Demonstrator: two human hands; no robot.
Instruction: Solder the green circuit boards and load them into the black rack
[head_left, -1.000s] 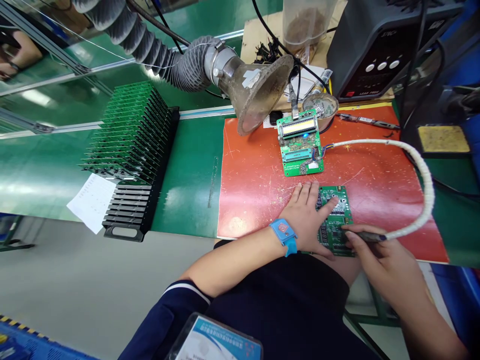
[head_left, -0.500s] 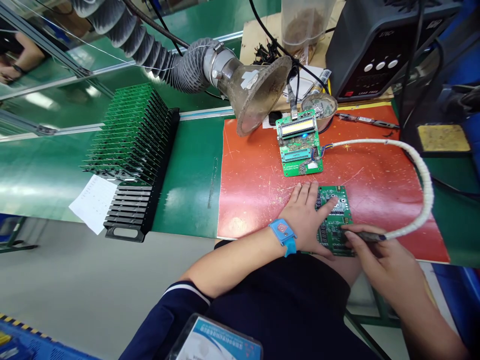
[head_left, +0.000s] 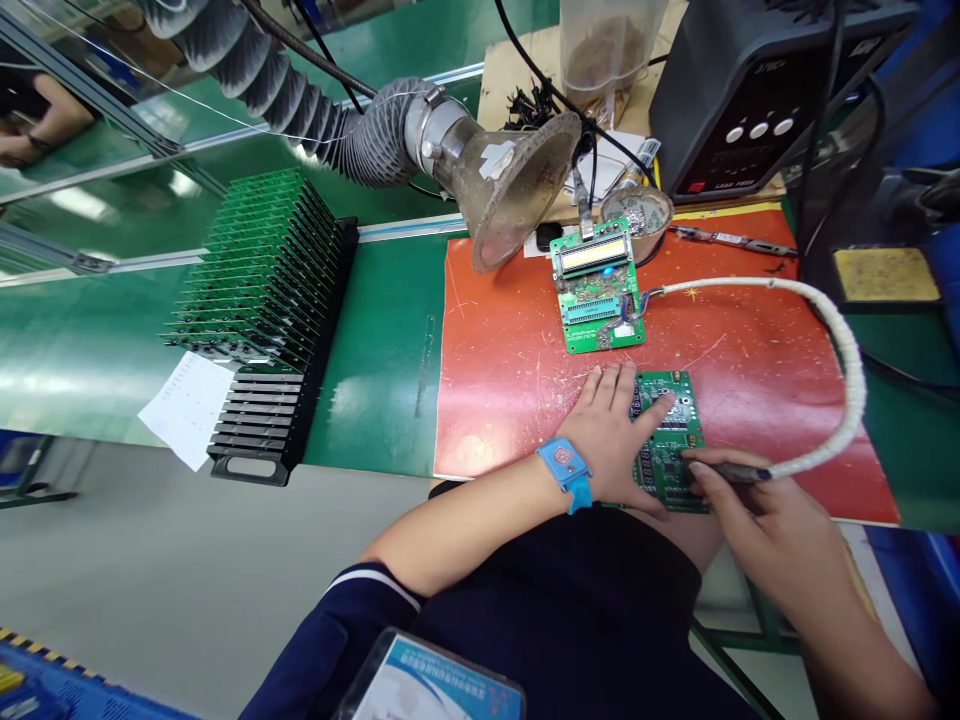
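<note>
A green circuit board (head_left: 670, 465) lies on the red mat at the bench's front edge. My left hand (head_left: 611, 435) rests spread across its left side, covering part of the digit displays. In my right hand (head_left: 765, 520) is a dark probe (head_left: 739, 472), gripped between thumb and fingers, its tip at the board's right side. The exact contact point is hidden by my fingers. A white-wrapped cable (head_left: 851, 370) loops from the probe to a programmer board (head_left: 598, 290), whose small screen is lit and whose blue light glows.
A black rack (head_left: 315, 350) of several green boards stands left, beside a paper sheet (head_left: 185, 408). A fume-extraction hood (head_left: 517, 190) hangs over the red mat (head_left: 502, 380). Behind are a soldering station (head_left: 772, 110) and a plastic container (head_left: 607, 45). Tweezers (head_left: 735, 241) lie at the mat's back.
</note>
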